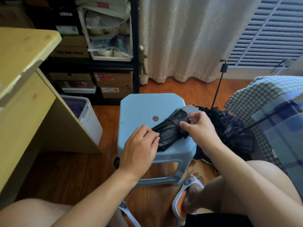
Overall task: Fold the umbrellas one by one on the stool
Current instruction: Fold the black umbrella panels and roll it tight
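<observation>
Black umbrella, gathered into creased pleats, lying diagonally on pale blue stool. Left hand pinching its near end. Right hand pinching grey strap at far end.

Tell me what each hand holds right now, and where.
Both hold the black umbrella on the stool: left hand grips its near end, right hand pinches the grey strap at its far end.

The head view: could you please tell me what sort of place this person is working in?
Most likely a bedroom or other lived-in room at home: a black shelf stacked with cardboard shoe boxes, a long cream curtain over a wooden floor, and a checked fabric cover on what may be a bed.
</observation>
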